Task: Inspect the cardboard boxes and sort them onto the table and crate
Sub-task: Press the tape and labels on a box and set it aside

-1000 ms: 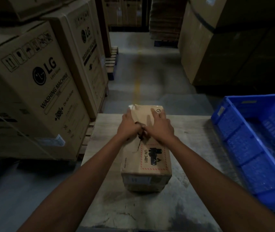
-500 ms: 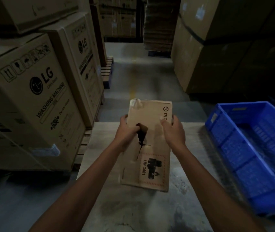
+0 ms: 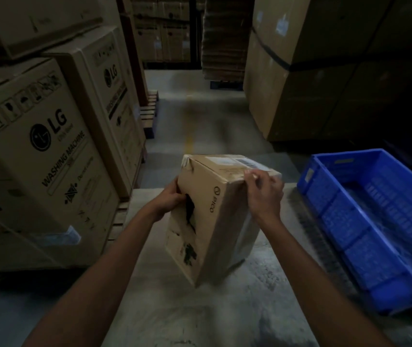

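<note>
Head view: small brown cardboard box (image 3: pixel 215 221) is upended over the grey table (image 3: pixel 225 311), approx. centre of the frame. Its long axis runs near vertical, top leaning away and a bit to the right. The lower corner sits right at the table surface; can't tell if it touches or hangs just above.

Left hand (image 3: pixel 171 200) grips the box's left edge, fingers curled round it, right next to a dark torn patch (image 3: pixel 190 211) on the face turned toward the person. Right hand (image 3: pixel 265 194) grips the top right edge, fingers hooked over it near a white label (image 3: pixel 237 163) on the upper face. So both hands are clamped on the box, one per side, w/ the box between them.

Blue plastic crate (image 3: pixel 335 216) lies to the right of the table, just beside it, long side running away from the person. It's on the right-hand side, so the right hand is the nearer one and the left is well apart from it. Judgement: w/ the tear showing, the box prob. goes either down flat on the table or sideways-right into the crate.

Big LG washing-machine cartons (image 3: pixel 47 159) are stacked at left
</note>
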Tool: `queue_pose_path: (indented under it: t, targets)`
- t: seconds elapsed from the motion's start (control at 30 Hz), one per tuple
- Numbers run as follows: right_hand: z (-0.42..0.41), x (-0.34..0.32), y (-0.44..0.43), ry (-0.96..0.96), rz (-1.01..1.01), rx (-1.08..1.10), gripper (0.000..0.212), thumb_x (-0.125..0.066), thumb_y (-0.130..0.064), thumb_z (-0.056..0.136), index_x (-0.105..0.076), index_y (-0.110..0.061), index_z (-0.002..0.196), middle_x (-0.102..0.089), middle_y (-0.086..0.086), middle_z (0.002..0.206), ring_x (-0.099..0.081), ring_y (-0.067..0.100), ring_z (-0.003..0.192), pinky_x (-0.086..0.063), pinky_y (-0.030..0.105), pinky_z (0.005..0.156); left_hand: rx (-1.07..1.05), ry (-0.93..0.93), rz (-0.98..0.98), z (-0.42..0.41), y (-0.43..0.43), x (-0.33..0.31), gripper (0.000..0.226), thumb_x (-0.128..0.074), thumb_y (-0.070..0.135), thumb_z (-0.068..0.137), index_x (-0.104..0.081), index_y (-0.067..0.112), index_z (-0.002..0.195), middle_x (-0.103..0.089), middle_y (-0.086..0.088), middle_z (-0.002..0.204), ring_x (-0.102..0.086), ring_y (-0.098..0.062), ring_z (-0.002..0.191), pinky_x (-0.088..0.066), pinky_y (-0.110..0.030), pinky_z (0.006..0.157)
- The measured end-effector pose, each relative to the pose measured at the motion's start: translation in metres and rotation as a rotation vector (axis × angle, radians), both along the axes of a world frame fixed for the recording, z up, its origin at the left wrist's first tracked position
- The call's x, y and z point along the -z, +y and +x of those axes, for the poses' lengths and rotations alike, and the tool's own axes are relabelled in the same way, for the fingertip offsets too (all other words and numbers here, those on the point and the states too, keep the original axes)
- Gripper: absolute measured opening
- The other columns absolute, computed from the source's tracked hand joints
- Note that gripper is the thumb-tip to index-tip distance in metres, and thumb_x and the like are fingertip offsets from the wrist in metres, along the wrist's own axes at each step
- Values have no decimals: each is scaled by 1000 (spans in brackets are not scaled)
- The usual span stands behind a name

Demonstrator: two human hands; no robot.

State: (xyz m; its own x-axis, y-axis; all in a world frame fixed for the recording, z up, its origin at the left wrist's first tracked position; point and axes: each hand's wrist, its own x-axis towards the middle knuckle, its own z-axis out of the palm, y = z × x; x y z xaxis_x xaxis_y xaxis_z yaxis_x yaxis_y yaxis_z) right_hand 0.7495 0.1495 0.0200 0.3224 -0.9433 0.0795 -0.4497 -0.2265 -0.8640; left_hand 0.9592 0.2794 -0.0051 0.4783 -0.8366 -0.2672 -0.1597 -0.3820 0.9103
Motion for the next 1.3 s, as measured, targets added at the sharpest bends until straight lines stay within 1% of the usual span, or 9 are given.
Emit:
queue_pose_path:
  t: [0.07, 0.13, 0.27, 0.43, 0.57, 0.63, 0.77, 0.93, 1.3]
  targets:
    - [2, 0, 17, 90, -134, 31, 36, -52, -56, 98, -65, -31, 120, -29, 9, 150, -32, 33, 134, -42, 53, 105, -40, -282, 173, 21, -2, 6, 73, -65, 40, 76, -39, 30, 143, -56, -6, 135, -51, -31, 128, -45, -46, 104]
    - [7, 4, 32, 166, -360, 20, 32, -56, -54, 95, -69, -30, 112, -28, 8, 152, -29, 32, 136, -40, 58, 104, -154, -404, 240, 31, 1, 9, 54, -63, 31, 88, -48, 18, 138, -60, -14, 130, -59, -35, 115, -51, -46, 93]
    - [22, 20, 48, 297, -560, -139, 52, -41, -70, 89, -68, -33, 115, -40, 6, 153, -31, 31, 143, -24, 64, 110, -406, 65, 89, 27, 29, -2, 30, -54, 5, 99, -58, 5, 129, -68, -12, 101, -66, -21, 80, -53, -26, 56]
    - [35, 28, 63, 365, -623, -305, 58, -38, -69, 89, -69, -33, 123, -56, 2, 141, -45, 25, 130, -31, 51, 102, -584, 410, -307, -1, 70, -20, 35, -41, 35, 106, -70, 15, 108, -76, -8, 102, -71, -24, 100, -56, -32, 76]
    - [33, 31, 61, 249, -297, -158, 52, -58, -51, 95, -53, -26, 141, -25, 10, 162, -29, 32, 144, -37, 52, 107, -556, 500, -381, -11, 88, -26, 42, -37, 45, 105, -68, 18, 113, -76, -8, 105, -72, -25, 99, -59, -30, 67]
    - [30, 29, 53, 128, -1, -87, 62, -63, -43, 96, -39, -22, 149, -34, 11, 159, -40, 32, 140, -43, 45, 105, -548, 484, -333, -13, 88, -24, 31, -45, 36, 104, -62, 17, 121, -73, -13, 110, -72, -28, 95, -58, -32, 64]
    - [24, 13, 34, -116, 287, -72, 48, -65, -28, 97, -50, -17, 141, -61, 2, 131, -59, 17, 103, -49, 26, 71, -559, 512, -310, -18, 69, -27, 27, -51, 23, 102, -55, 14, 128, -72, -16, 108, -73, -27, 89, -59, -34, 64]
    - [-5, -23, -13, -327, 320, 34, 41, -63, -26, 97, -54, -25, 137, -67, 3, 121, -70, 20, 100, -60, 46, 87, -482, 502, -331, -36, 10, -62, 28, -51, 22, 102, -56, 18, 129, -73, -12, 107, -73, -27, 94, -59, -35, 66]
    - [-133, -151, -172, -487, 4, 283, 26, -65, -19, 91, -65, -19, 117, -70, 4, 106, -67, 13, 85, -54, 29, 64, -90, 326, -461, -135, -171, -191, 36, -53, 26, 102, -47, 16, 136, -69, -2, 107, -71, -11, 85, -58, -26, 65]
